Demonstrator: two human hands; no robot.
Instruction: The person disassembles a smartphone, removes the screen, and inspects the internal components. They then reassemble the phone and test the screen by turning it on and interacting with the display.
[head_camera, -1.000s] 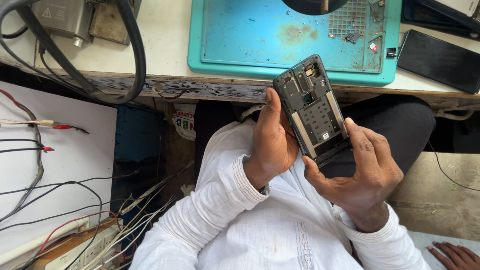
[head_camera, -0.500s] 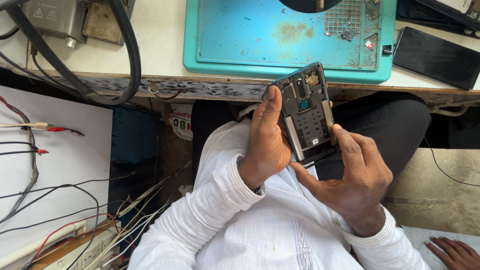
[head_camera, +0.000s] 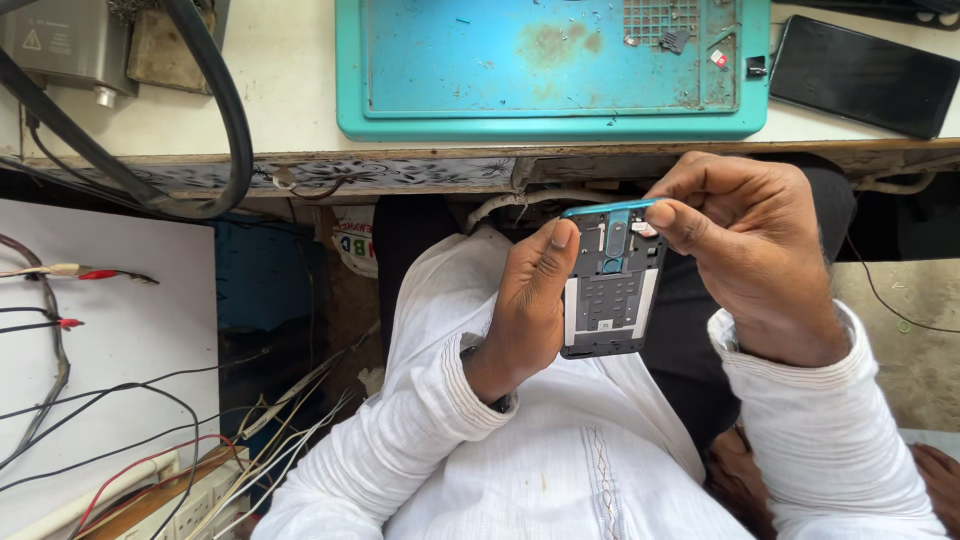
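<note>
Fingers of both hands, left (head_camera: 530, 310) and right (head_camera: 750, 250), clamp the opened phone (head_camera: 612, 285), hiding its edges.

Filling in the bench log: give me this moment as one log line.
left hand: grips opened phone by its side | right hand: fingertips pinch phone's top edge | teal mat on bench behind

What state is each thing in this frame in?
Phone: back cover off, internals exposed, held above the lap.
Left hand: gripping the phone's left edge.
Right hand: fingertips pinching the phone's top right corner.
Teal repair mat: flat on the bench, stained, small parts scattered along its top right.
Black phone: lying flat on the bench, screen dark.
Red-tipped probe leads: lying loose on the white board.
</note>
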